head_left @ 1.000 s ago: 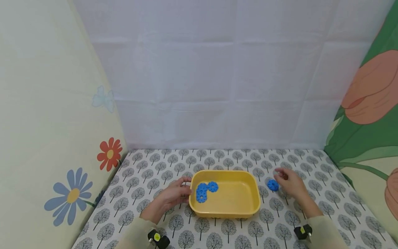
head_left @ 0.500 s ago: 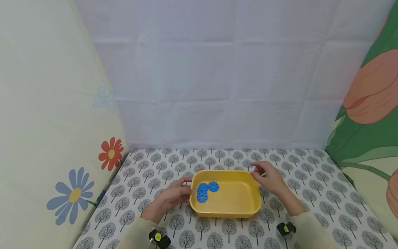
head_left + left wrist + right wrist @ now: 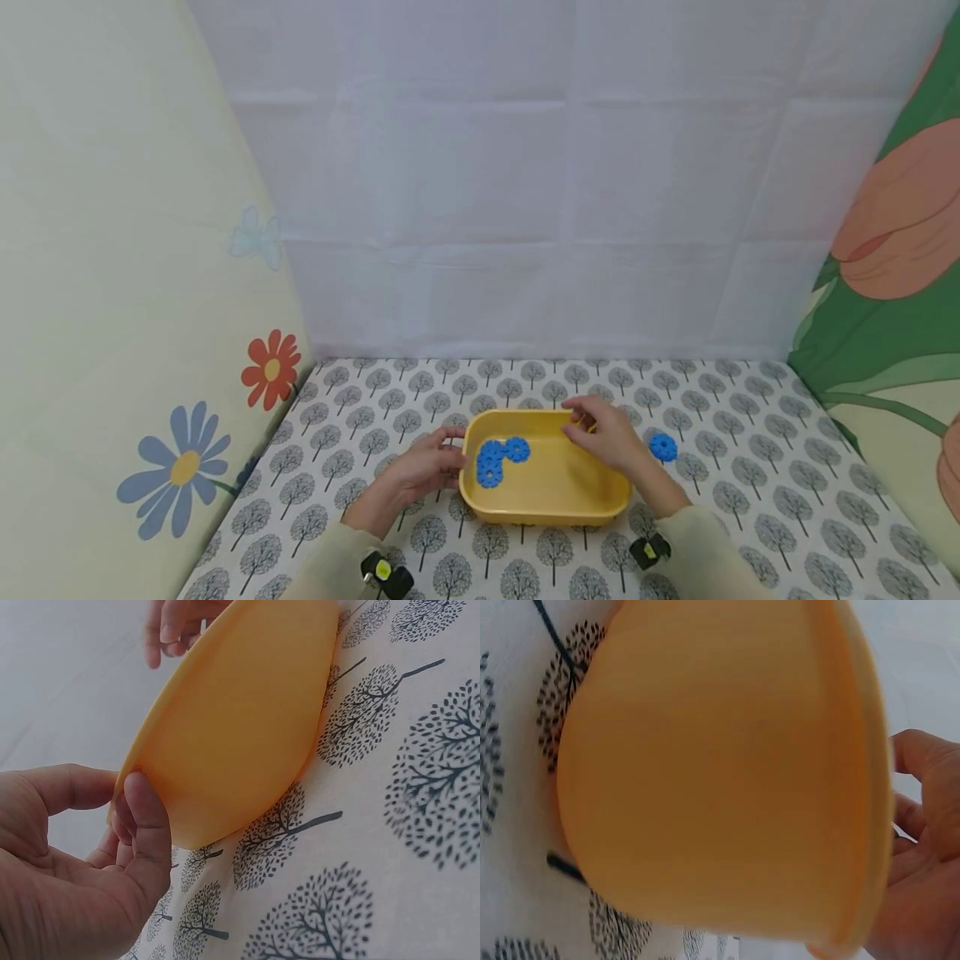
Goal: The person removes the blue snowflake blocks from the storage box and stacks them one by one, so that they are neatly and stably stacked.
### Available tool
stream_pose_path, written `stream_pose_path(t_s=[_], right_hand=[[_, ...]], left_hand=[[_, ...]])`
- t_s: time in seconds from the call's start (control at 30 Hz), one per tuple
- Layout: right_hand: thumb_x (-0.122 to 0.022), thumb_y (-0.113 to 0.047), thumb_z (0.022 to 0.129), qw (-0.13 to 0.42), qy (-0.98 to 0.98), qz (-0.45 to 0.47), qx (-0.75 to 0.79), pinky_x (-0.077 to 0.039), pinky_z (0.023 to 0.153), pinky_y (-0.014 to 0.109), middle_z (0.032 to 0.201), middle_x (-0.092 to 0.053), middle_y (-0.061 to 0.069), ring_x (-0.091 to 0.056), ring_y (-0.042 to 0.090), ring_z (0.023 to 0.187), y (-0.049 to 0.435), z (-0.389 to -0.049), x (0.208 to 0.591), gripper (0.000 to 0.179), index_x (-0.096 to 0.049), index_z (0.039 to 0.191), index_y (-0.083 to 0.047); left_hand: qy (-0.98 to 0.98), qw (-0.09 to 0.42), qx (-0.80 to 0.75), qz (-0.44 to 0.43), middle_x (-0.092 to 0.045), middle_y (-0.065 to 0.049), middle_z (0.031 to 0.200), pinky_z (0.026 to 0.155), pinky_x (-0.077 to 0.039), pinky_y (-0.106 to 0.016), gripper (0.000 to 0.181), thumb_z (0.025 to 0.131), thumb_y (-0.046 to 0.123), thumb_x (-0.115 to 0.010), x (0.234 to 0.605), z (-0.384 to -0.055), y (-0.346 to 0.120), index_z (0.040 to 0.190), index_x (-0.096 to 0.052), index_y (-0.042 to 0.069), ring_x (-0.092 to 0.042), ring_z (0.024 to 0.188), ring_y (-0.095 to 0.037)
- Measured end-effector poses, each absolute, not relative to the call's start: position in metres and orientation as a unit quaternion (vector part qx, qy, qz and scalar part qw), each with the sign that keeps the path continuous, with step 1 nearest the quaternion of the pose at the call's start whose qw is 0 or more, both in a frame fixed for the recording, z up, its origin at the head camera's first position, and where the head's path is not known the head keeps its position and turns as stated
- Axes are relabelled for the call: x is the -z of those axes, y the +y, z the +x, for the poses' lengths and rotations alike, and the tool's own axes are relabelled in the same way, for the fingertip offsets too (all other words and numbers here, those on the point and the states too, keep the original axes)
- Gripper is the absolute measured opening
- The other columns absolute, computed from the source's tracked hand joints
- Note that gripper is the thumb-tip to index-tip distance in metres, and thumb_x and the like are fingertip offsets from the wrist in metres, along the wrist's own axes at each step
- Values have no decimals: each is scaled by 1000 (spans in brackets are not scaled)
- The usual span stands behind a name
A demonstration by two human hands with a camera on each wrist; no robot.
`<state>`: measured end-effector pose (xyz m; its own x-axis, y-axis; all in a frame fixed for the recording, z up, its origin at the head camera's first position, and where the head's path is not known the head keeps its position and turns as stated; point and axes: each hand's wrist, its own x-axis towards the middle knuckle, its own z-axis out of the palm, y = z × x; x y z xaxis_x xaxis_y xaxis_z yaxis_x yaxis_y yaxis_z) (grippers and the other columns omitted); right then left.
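A yellow plastic tub [image 3: 551,506] stands on the cloth in front of me. My left hand [image 3: 426,467] holds its left rim; in the left wrist view, thumb and fingers close round the tub's edge. Blue notched, flower-shaped discs [image 3: 490,475] lie bunched and partly overlapping in the tub's left part. My right hand [image 3: 606,433] hangs over the tub's right part, fingers bent, with thumb and forefinger apart and yellow showing between them. I see nothing held in it. The tub's wall hides part of this hand in the right wrist view.
Another blue notched disc [image 3: 663,447] lies on the tree-printed cloth [image 3: 390,350] right of the tub, beside my right forearm. A white sheet [image 3: 465,183] hangs behind the table. Flower-patterned panels [image 3: 165,275] flank it on both sides.
My right hand has moved left, from beside the lone blue disc to over the tub. That disc was covered by the hand half a second ago and shows again. My left hand stays put.
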<state>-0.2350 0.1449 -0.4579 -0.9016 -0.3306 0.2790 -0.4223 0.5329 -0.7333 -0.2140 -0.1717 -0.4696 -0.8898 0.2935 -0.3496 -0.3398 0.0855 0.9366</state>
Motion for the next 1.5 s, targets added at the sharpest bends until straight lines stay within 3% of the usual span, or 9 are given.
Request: stream_pose_path(t_s=[0.3, 0.47, 0.8, 1.2, 1.5], right_hand=[[-71, -12, 94, 3, -872, 220, -437, -51, 70, 26, 107, -63, 13, -58, 15, 86, 118, -233, 463, 37, -64, 129, -2], [-71, -15, 94, -23, -872, 228, -432, -50, 70, 26, 108, -63, 11, -57, 14, 87, 106, -232, 464, 39, -63, 131, -3], [-75, -10, 91, -56, -852, 270, -445, -52, 69, 24, 106, -64, 15, -60, 13, 84, 84, -235, 471, 42, -62, 130, 1], [-77, -9, 87, -106, -844, 298, -433, -53, 72, 25, 101, -66, 11, -59, 11, 79, 63, -237, 479, 45, -63, 129, 1], [-82, -14, 82, -142, -870, 277, -383, -50, 80, 30, 99, -65, 1, -57, 15, 88, 54, -232, 482, 46, -68, 126, -7]], left_hand=[[700, 236, -674, -18, -62, -17, 104, 69, -56, -32, 56, 91, 0, -60, 468, -214, -170, 143, -38, -2, -61, 81, -21], [701, 236, -673, -22, -62, -16, 104, 68, -55, -32, 56, 91, 0, -61, 468, -215, -170, 143, -39, -1, -61, 80, -21], [701, 237, -672, -24, -63, -16, 103, 68, -55, -33, 55, 91, 1, -61, 470, -215, -170, 142, -40, 0, -61, 80, -21], [701, 239, -671, -25, -64, -18, 108, 71, -56, -34, 56, 92, 1, -62, 469, -216, -171, 143, -39, 1, -63, 84, -22], [700, 242, -671, -16, -63, -14, 104, 70, -56, -33, 55, 93, 1, -60, 469, -216, -172, 143, -37, 0, -62, 83, -21]])
